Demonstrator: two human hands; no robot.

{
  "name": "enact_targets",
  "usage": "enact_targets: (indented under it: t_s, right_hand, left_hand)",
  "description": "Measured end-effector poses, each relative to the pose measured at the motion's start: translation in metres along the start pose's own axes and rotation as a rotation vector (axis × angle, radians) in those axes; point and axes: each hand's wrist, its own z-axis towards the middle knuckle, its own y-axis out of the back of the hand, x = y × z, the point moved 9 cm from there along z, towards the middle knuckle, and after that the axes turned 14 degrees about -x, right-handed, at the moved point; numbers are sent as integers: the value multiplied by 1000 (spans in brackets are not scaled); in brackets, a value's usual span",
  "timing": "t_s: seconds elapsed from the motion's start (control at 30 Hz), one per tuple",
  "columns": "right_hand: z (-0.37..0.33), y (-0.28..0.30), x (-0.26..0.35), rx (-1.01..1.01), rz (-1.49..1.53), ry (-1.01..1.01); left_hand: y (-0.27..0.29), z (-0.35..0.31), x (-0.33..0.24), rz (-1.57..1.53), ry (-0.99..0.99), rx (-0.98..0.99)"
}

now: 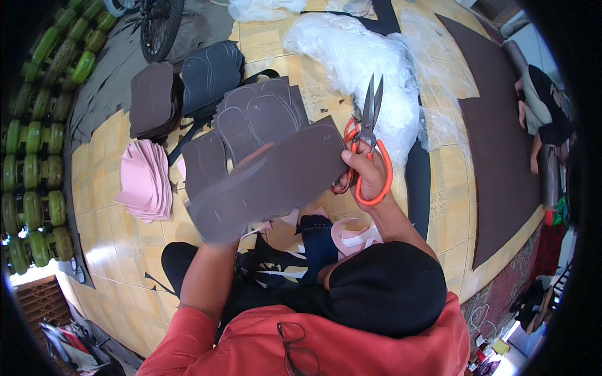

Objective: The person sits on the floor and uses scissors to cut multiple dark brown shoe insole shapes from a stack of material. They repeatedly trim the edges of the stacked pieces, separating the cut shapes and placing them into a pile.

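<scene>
A long dark brown sheet piece [282,166], with sole-like outlines drawn on it, is held up in front of me. Its left end is smeared by motion. My left hand [255,153] grips it from behind; most of this hand is hidden, with a strip of fingers showing over the far edge. My right hand [370,174] is closed around orange-handled scissors [370,122], their blades pointing away and slightly apart. The right thumb also touches the sheet's right end. Beneath the sheet lie more outlined brown pieces [254,113].
Brown [153,100] and black stacks [210,75] of cut pieces stand far left, near a pink stack [145,182]. Clear plastic wrap [351,56] is heaped ahead. A large dark sheet [495,156] covers the right floor. Pink scraps [351,235] lie by my legs. Another person [549,103] is far right.
</scene>
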Motion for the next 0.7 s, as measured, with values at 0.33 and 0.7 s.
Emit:
enact_targets:
  t_s: [0.33,0.7]
  right_hand:
    - [-4,9,-9,-133,-516,349]
    - [-13,-6,12,-64,-819,655]
  left_hand:
    - [-5,22,-19,-880,280,-648]
    - [2,23,-4,-766,334,-652]
